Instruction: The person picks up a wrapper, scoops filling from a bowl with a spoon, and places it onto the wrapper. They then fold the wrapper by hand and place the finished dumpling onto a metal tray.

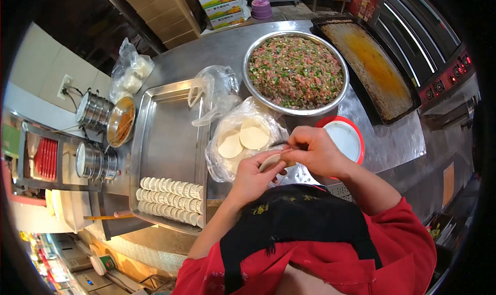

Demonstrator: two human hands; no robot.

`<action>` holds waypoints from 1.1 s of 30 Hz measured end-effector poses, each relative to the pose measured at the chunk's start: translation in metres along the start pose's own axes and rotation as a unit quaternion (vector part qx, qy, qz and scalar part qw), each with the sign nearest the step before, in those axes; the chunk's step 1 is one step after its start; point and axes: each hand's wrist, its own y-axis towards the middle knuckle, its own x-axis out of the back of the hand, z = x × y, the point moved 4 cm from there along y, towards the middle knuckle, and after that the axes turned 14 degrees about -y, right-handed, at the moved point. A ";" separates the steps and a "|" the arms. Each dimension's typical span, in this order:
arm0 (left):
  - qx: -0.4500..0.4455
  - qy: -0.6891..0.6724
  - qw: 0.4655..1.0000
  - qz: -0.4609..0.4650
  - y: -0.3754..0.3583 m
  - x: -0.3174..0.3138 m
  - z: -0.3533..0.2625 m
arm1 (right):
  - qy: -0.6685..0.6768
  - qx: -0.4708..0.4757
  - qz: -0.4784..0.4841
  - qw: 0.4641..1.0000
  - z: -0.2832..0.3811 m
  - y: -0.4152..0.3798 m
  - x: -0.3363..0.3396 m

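Note:
Close in front of my apron, my left hand [257, 172] is closed around a pale dumpling wrapper [270, 162], bent up between thumb and fingers. My right hand [316, 151] meets it from the other side, its fingertips pinched together at the wrapper's right end. A thin dark tool [279, 142] juts out from the right fingers; the rest of it is hidden. Just beyond the hands, round wrappers [254, 135] lie in an open clear plastic bag [217, 163]. A large steel bowl [247, 81] of minced meat with chopped greens stands past the bag.
To the left, a steel tray [168, 109] holds rows of pleated dumplings [170, 194]. A red-rimmed white basin [344, 137] sits by my right wrist. A dark baking pan [372, 62] lies at the far right. Steel canisters [95, 161] and a bowl of reddish-brown seasoning [122, 122] stand left of the tray.

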 end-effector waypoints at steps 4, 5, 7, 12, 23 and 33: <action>-0.051 -0.059 0.996 -0.047 -0.001 0.012 -0.008 | 0.117 -0.057 -0.025 0.991 -0.029 0.006 0.009; -0.049 -0.059 0.996 -0.048 -0.001 0.014 -0.008 | 0.142 -0.091 0.024 0.985 -0.034 0.005 0.008; -0.064 -0.062 0.995 -0.038 0.000 0.014 -0.008 | 0.178 -0.111 0.039 0.977 -0.040 0.002 0.000; -0.081 -0.055 0.994 -0.045 0.002 0.013 -0.006 | 0.179 -0.070 0.086 0.978 -0.030 0.007 -0.008; -0.239 0.114 0.959 -0.099 0.003 0.003 -0.017 | 0.054 0.004 0.018 0.998 -0.022 0.015 -0.003; -0.269 0.123 0.952 -0.076 0.000 -0.003 -0.020 | 0.064 0.000 0.022 0.998 -0.021 0.011 -0.004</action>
